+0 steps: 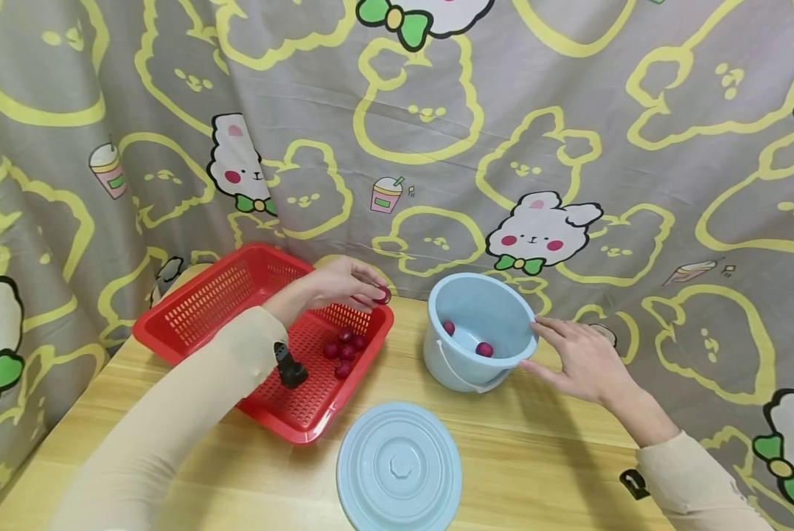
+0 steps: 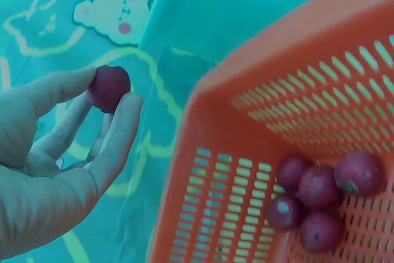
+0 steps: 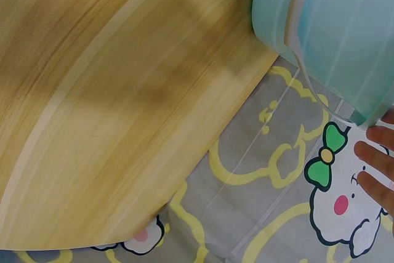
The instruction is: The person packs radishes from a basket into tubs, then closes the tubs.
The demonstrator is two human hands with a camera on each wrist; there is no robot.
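My left hand (image 1: 340, 284) pinches a small, round, dark-red fruit (image 2: 109, 88) between thumb and fingertips. It is raised over the far right edge of the red slotted basket (image 1: 302, 434). Several similar fruits (image 1: 347, 352) lie together at the right end of that basket. To the right stands a light-blue bucket (image 1: 459, 372), its top uncovered, and two dark-red fruits (image 1: 484, 349) show inside. My right hand (image 1: 585, 361), fingers extended and spread, touches the bucket's right rim. Only the fingertips of this hand appear at the edge of the right wrist view.
A round light-blue lid (image 1: 399, 468) lies flat on the wooden table (image 1: 523, 472), in front of the basket and bucket. Behind the table hangs a grey curtain (image 1: 330, 81) with cartoon figures. The bucket's thin white handle (image 1: 450, 365) hangs down its front.
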